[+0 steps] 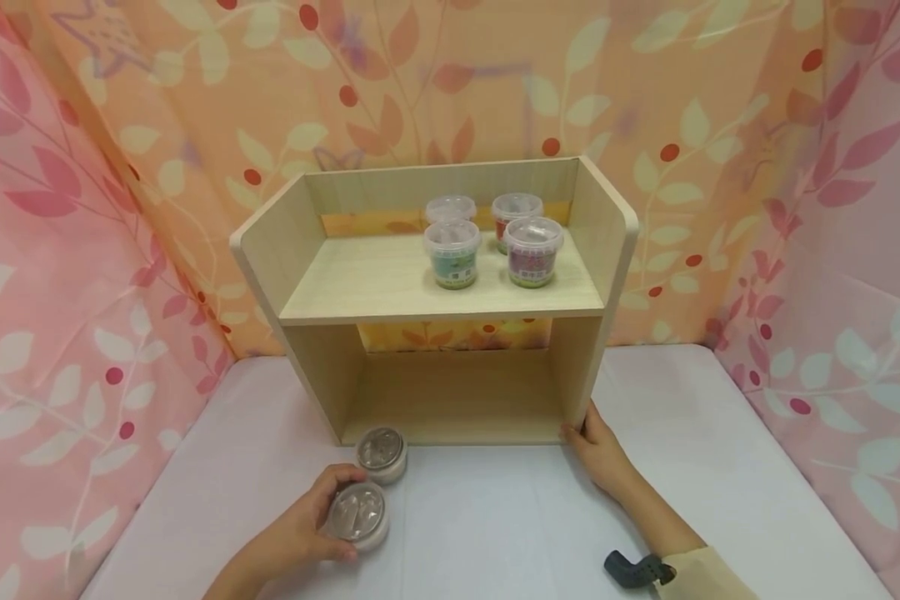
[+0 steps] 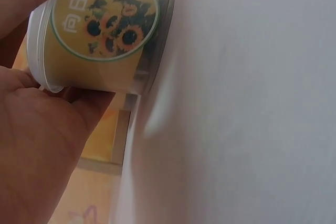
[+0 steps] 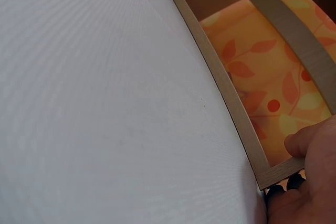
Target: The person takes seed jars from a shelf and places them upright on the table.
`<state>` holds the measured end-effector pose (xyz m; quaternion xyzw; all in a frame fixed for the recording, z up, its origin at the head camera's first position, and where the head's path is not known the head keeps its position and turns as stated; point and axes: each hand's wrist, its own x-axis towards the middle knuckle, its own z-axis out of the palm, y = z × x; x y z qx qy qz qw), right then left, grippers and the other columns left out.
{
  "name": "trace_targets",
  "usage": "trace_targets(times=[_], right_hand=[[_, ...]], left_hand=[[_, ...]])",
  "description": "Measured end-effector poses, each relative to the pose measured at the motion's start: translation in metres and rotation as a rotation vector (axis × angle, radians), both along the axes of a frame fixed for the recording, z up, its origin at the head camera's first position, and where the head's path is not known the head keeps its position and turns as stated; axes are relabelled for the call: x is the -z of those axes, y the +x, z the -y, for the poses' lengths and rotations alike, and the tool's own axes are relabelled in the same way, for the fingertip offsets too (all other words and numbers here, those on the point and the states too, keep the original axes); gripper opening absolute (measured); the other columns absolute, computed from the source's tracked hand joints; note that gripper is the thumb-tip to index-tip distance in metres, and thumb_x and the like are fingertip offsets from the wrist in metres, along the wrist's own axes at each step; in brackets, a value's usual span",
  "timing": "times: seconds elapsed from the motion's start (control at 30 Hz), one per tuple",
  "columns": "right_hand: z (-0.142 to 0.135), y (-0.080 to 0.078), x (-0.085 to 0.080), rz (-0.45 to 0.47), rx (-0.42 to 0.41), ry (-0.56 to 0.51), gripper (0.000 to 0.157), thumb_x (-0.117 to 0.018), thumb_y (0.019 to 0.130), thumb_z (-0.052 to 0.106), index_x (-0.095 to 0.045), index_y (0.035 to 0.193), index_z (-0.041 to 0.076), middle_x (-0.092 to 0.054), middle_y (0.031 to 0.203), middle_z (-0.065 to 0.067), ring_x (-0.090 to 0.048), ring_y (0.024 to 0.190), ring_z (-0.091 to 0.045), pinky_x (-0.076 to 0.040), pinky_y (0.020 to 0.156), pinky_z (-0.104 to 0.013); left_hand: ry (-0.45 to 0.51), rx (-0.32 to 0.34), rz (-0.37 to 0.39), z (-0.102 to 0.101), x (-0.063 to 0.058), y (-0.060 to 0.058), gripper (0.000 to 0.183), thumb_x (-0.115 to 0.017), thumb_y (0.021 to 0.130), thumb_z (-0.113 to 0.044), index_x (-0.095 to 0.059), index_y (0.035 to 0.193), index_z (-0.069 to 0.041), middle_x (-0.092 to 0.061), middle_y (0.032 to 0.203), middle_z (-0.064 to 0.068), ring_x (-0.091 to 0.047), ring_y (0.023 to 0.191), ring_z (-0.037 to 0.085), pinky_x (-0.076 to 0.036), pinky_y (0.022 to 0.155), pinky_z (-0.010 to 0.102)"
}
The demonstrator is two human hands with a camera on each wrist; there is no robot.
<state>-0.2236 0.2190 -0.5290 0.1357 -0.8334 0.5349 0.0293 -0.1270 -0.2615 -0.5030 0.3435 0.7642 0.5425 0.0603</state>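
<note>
Your left hand is holding a sunflower-labelled cup, fingers curled wide round it; a second cup is sitting on the worktop just past them. Your right hand is gripping the shelf low down, four tubs standing above that grip.

You face a far wall of peach-orange fabric, printed with cream and rust leaves and red dots — faint purple outlines show on it, a star-like one towards the left. Pink leafy drapes hang to your left and right — between them spreads your white tabletop, its far corners rounded, under soft light.
</note>
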Motion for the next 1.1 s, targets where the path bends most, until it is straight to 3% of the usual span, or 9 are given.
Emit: trace_targets(times=[0.2,0.4,0.57,0.7,0.8,0.9,1.1], right_hand=[[0.0,-0.001,0.001,-0.017,-0.005,-0.014,0.074,-0.057,0.104,0.009,-0.015,0.164,0.012,-0.032,0.162,-0.026,-0.028,0.151,-0.041,-0.022,0.112,-0.009],[0.0,-0.001,0.001,-0.023,-0.01,-0.017,0.072,-0.058,0.105,0.012,-0.016,0.164,0.011,-0.033,0.162,-0.027,-0.028,0.151,-0.042,-0.02,0.105,-0.001],[-0.001,0.001,0.001,-0.022,-0.007,-0.023,0.072,-0.057,0.105,0.012,-0.015,0.164,0.012,-0.032,0.161,-0.027,-0.028,0.151,-0.042,-0.019,0.104,0.001],[-0.001,0.001,0.002,-0.027,-0.015,-0.027,0.073,-0.057,0.105,0.011,-0.014,0.164,0.012,-0.032,0.161,-0.027,-0.029,0.15,-0.042,-0.02,0.103,0.002],[-0.001,0.002,0.003,-0.034,-0.013,-0.035,0.072,-0.057,0.105,0.01,-0.016,0.164,0.011,-0.033,0.161,-0.028,-0.03,0.15,-0.043,-0.02,0.103,0.002],[-0.001,0.001,0.003,-0.036,-0.02,-0.038,0.072,-0.056,0.105,0.01,-0.015,0.164,0.011,-0.033,0.161,-0.027,-0.029,0.15,-0.043,-0.02,0.104,0.001],[0.0,0.001,0.001,-0.038,-0.022,-0.025,0.074,-0.057,0.105,0.012,-0.013,0.165,0.013,-0.031,0.162,-0.027,-0.029,0.15,-0.044,-0.021,0.106,-0.002]], left_hand=[[-0.006,-0.001,-0.006,-0.005,0.002,0.0,0.089,-0.089,0.073,-0.001,-0.039,0.146,0.004,-0.041,0.143,0.024,-0.037,0.14,0.005,-0.02,0.116,0.008],[-0.059,-0.018,-0.009,-0.005,-0.002,0.003,0.098,-0.091,0.071,-0.005,-0.036,0.151,-0.002,-0.042,0.147,0.022,-0.037,0.141,0.006,-0.02,0.116,0.008],[-0.102,-0.051,0.045,-0.003,-0.015,0.004,0.097,-0.09,0.076,-0.012,-0.033,0.154,-0.003,-0.044,0.148,0.022,-0.044,0.139,0.014,-0.035,0.114,0.015],[-0.111,-0.146,0.045,0.0,-0.031,0.005,0.085,-0.086,0.083,-0.013,-0.037,0.15,0.001,-0.046,0.145,0.022,-0.05,0.132,0.02,-0.046,0.11,0.024],[-0.103,-0.212,0.009,0.002,-0.047,0.004,0.074,-0.082,0.086,-0.01,-0.041,0.147,0.001,-0.049,0.142,0.02,-0.054,0.129,0.018,-0.049,0.107,0.025],[-0.095,-0.245,-0.032,-0.003,-0.072,0.003,0.067,-0.081,0.087,-0.007,-0.045,0.144,-0.002,-0.053,0.14,0.015,-0.055,0.127,0.013,-0.05,0.105,0.023],[-0.054,-0.236,-0.079,-0.028,-0.144,-0.006,0.058,-0.077,0.089,-0.001,-0.05,0.141,0.0,-0.056,0.136,0.017,-0.058,0.124,0.005,-0.049,0.105,0.02]])
